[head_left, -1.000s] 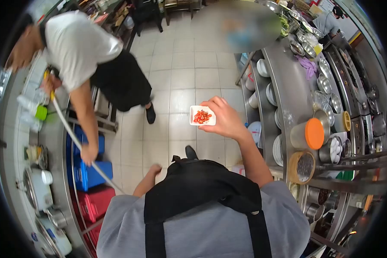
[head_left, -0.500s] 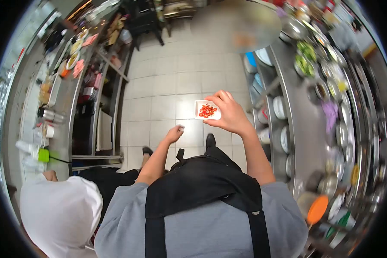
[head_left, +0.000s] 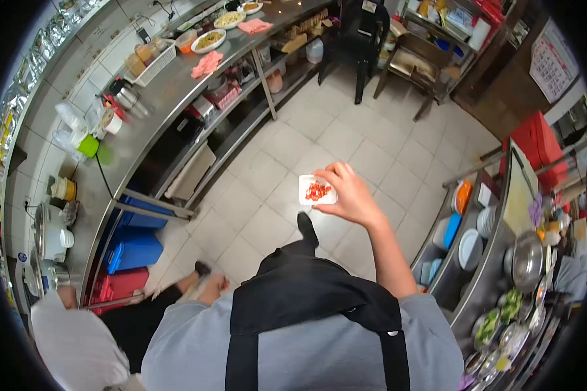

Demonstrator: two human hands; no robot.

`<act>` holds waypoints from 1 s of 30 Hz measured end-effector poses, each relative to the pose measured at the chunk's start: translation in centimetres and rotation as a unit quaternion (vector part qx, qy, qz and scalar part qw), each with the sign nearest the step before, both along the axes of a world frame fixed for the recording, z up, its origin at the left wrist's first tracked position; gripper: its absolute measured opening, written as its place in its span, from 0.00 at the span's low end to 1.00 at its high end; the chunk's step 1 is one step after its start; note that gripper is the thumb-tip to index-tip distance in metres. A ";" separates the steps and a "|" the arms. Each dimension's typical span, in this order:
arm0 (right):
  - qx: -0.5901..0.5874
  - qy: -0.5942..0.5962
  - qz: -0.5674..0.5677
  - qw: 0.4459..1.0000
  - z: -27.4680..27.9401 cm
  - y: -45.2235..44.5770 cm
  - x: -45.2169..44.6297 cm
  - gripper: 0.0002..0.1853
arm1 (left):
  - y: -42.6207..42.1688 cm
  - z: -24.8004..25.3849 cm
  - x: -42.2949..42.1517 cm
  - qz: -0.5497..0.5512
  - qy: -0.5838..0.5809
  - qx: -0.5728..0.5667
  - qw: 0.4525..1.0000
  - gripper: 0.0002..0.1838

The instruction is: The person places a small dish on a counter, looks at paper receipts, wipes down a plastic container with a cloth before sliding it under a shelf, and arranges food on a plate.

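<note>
The right hand (head_left: 351, 195) holds the white dish (head_left: 303, 189) by its right side, near the middle of the frame; in the dish there are red pieces (head_left: 317, 191), and the dish is above the tiled floor (head_left: 253, 227); the left hand (head_left: 216, 284) is low, left of the black apron (head_left: 310, 293), and I cannot tell how its fingers are; at lower left there is a person (head_left: 78, 345) in white top; along the left side goes a metal counter (head_left: 143, 120), with two pink cloths on it; at right, a shelf carries plates.
</note>
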State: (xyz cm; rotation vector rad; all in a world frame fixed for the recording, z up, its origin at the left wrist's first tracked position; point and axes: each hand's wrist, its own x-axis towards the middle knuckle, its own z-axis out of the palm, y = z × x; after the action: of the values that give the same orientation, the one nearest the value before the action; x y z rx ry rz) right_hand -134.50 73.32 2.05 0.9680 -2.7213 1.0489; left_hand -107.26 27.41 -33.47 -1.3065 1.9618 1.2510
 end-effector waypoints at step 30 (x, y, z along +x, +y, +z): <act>-0.097 0.031 0.039 0.994 0.1 -0.8 -79.5 0.42 | 11.1 -2.0 -60.2 0.044 -0.036 0.005 0.998 0.14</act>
State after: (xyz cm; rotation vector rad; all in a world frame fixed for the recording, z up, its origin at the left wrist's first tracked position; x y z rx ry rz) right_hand -213.97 72.49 2.17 1.0621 -2.4942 1.2477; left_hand -167.51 38.47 -35.49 -1.4273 1.8647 1.2340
